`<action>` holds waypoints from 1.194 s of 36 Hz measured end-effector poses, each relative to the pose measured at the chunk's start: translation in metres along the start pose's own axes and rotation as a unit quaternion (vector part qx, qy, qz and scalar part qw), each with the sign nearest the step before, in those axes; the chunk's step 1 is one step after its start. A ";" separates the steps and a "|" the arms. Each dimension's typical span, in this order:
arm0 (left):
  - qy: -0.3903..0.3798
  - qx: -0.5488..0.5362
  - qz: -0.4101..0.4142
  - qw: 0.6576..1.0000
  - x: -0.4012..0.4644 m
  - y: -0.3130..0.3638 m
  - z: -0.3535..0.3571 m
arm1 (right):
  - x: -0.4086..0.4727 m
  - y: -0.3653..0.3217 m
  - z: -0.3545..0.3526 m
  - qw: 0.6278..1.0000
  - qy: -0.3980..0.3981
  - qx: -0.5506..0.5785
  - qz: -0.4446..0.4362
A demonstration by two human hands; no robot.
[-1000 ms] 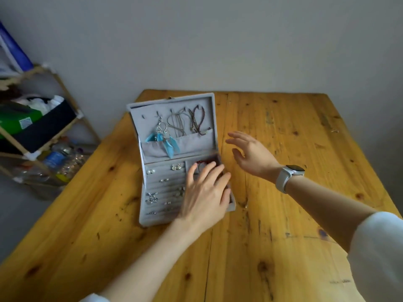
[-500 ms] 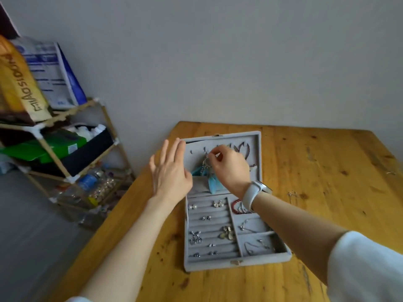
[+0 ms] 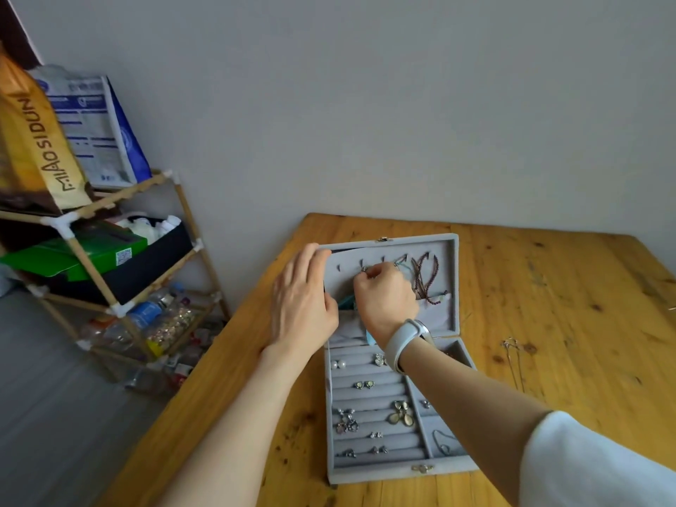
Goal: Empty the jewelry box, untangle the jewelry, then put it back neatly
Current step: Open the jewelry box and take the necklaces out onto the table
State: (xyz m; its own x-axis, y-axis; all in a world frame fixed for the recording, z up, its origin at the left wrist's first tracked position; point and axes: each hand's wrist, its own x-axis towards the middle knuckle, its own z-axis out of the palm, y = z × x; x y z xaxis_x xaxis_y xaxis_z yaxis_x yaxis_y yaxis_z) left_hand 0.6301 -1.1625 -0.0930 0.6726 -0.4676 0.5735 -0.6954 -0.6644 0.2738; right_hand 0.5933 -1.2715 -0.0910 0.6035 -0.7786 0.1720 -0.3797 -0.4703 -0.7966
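Jewelry box (image 3: 395, 393) lies open on the wooden surface (image 3: 548, 323), lid (image 3: 444, 250) propped up; left hand (image 3: 303, 301) steadies the lid's left edge, fingers straight; right hand (image 3: 384, 298) pinches a ring-topped earring (image 3: 364, 268) at a lid hook. Pieces look light, thin, snag-prone; best lifted by the ring, slowly

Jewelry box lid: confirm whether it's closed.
No: the jewelry box lid stands open, steadied by the left hand while the right hand pinches something inside.
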 end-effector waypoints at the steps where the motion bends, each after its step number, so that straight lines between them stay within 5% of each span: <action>1: -0.003 0.000 0.001 1.000 0.000 -0.001 0.000 | 0.000 -0.001 0.000 1.000 0.002 0.004 0.000; 11: -0.007 0.006 -0.005 1.000 -0.003 0.004 -0.002 | 0.006 -0.002 -0.001 1.000 0.025 -0.009 -0.003; 19: -0.022 0.016 -0.003 1.000 -0.005 0.004 -0.005 | 0.011 -0.006 -0.021 0.988 0.106 -0.032 -0.104; 28: -0.079 0.053 -0.030 0.995 -0.006 0.006 -0.007 | -0.011 0.016 -0.076 0.979 0.055 0.058 -0.187; 33: -0.050 0.030 -0.035 0.998 -0.027 0.034 -0.007 | -0.027 0.047 -0.122 0.967 0.009 0.101 -0.235; 43: -0.083 -0.101 0.074 0.989 -0.108 0.149 0.036 | -0.045 0.134 -0.199 0.975 -0.116 0.165 -0.093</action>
State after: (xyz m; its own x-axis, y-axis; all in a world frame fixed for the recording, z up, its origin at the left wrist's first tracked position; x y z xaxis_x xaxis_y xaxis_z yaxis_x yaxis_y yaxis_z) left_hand 0.4633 -1.2321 -0.1420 0.5805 -0.6509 0.4892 -0.8142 -0.4601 0.3540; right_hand 0.3754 -1.3819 -0.0897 0.7973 -0.5596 0.2263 -0.0255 -0.4058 -0.9136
